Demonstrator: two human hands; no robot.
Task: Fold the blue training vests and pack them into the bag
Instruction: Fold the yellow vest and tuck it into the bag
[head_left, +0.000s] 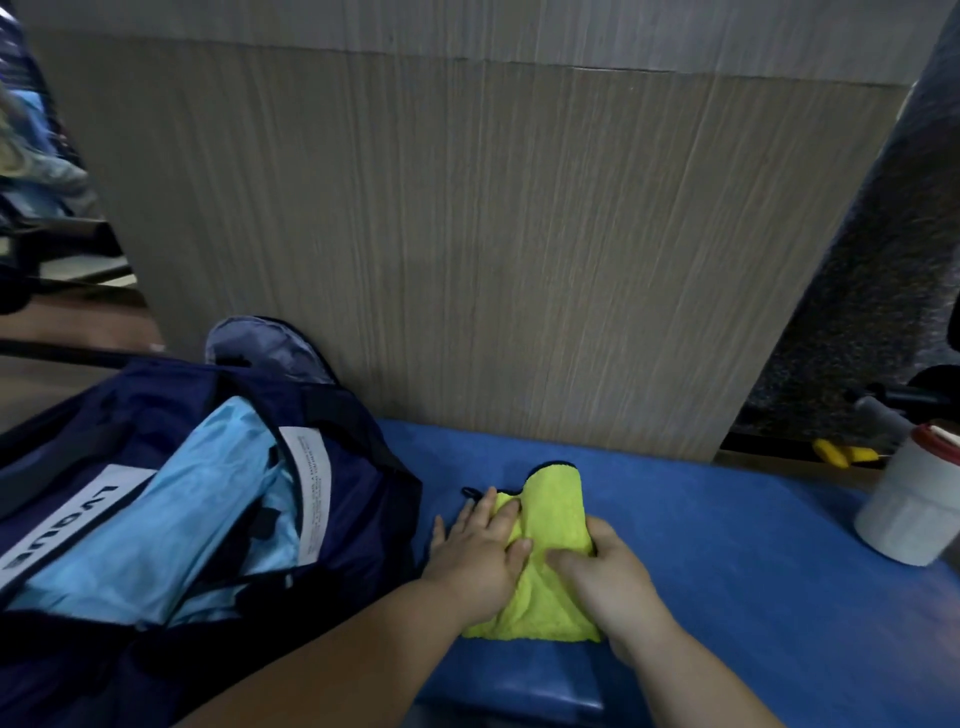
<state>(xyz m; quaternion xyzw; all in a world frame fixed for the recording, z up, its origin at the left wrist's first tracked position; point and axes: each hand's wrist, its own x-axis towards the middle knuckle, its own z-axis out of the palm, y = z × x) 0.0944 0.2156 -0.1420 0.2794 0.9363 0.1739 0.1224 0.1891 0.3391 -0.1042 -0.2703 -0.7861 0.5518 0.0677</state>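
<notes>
Your left hand (478, 556) flat on cloth (556, 519), right hand (608, 577) gripping it — vests (171, 525) in bag (363, 499), left of hands.

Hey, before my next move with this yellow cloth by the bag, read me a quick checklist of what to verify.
1. Navy fabric bag open: ok.
2. Light blue vests inside it: ok.
3. Yellow fluffy cloth folded flat: not ok, far end lifted.
4. Left hand pressing the cloth down: ok.
5. Right hand gripping the cloth's right side: ok.
6. Spare room in the bag: cannot tell.
</notes>
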